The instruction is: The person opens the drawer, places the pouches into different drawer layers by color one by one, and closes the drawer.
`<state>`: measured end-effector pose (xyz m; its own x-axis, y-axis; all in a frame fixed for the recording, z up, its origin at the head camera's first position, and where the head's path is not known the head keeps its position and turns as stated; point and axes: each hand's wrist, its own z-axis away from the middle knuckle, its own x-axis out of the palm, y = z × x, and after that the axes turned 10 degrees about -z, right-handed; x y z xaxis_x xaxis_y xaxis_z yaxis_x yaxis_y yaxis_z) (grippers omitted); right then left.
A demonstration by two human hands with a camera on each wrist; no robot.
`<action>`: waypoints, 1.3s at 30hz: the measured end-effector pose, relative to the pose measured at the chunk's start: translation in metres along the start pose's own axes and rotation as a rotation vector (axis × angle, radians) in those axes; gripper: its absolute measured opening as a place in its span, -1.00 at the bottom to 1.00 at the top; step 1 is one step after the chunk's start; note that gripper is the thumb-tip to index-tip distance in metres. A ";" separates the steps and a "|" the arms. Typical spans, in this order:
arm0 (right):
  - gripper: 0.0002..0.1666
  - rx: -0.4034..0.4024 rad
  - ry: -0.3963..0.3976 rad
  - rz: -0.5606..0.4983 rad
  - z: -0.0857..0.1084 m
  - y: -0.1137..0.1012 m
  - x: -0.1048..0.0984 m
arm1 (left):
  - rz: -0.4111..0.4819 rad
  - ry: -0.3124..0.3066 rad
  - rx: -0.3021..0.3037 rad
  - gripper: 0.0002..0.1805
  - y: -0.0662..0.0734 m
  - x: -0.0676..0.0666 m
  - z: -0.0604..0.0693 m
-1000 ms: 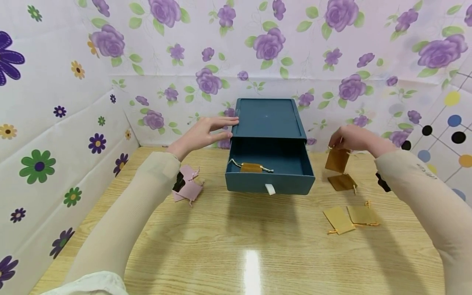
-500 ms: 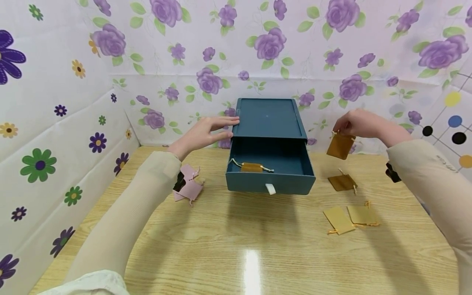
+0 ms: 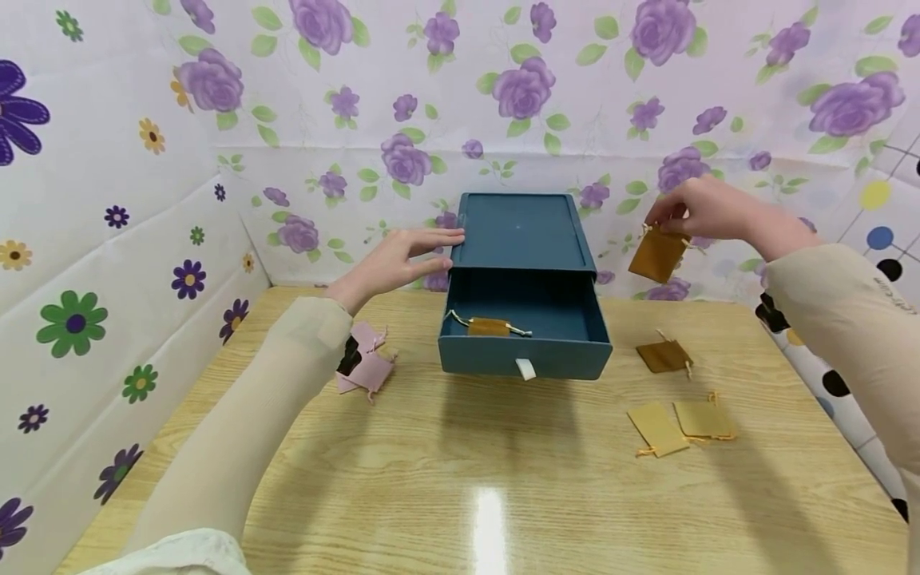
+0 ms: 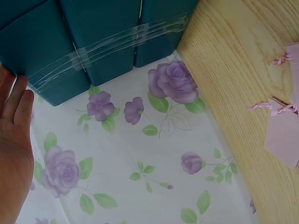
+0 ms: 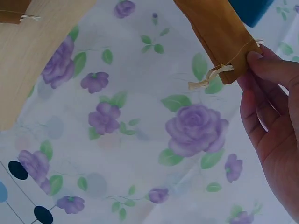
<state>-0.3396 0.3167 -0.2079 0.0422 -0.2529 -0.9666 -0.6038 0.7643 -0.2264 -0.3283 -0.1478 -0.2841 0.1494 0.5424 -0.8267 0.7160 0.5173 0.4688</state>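
Observation:
A dark blue drawer box (image 3: pixel 521 231) stands at the back of the table, its top drawer (image 3: pixel 525 357) pulled out. Inside that drawer lies a brown drawstring pouch (image 3: pixel 489 327) with cream cords. My left hand (image 3: pixel 402 259) rests with straight fingers against the box's upper left edge; the left wrist view shows its fingertips (image 4: pixel 23 100) touching the taped side. Raised off the table at the right, my right hand (image 3: pixel 707 209) pinches another brown drawstring pouch (image 3: pixel 658 254) near its corded top. Below it a further brown pouch (image 3: pixel 664 356) lies on the table.
Two golden-yellow pouches (image 3: pixel 657 429) lie at the right front. Pink pouches (image 3: pixel 370 370) lie left of the box, partly behind the left wrist. A white tab (image 3: pixel 525 369) hangs on the drawer front. Flowered cloth (image 3: pixel 323 200) covers the wall behind.
My right hand has lifted the brown pouch up off the table, moving slightly to the right. The left hand and the drawer box have stayed put.

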 end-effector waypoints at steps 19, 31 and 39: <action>-0.77 -0.080 0.047 0.062 -0.028 -0.060 -0.048 | 0.008 0.004 0.004 -0.49 0.002 0.000 0.000; -0.79 -0.140 0.024 0.076 -0.045 -0.110 -0.051 | -0.004 0.002 -0.015 -0.49 0.002 -0.001 0.000; -0.79 -0.213 -0.022 0.051 -0.053 -0.140 -0.045 | 0.011 -0.007 -0.030 -0.50 0.002 -0.001 0.001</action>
<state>-0.2994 0.1896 -0.1258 0.0237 -0.2025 -0.9790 -0.7602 0.6323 -0.1492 -0.3262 -0.1479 -0.2824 0.1621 0.5439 -0.8233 0.6934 0.5309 0.4872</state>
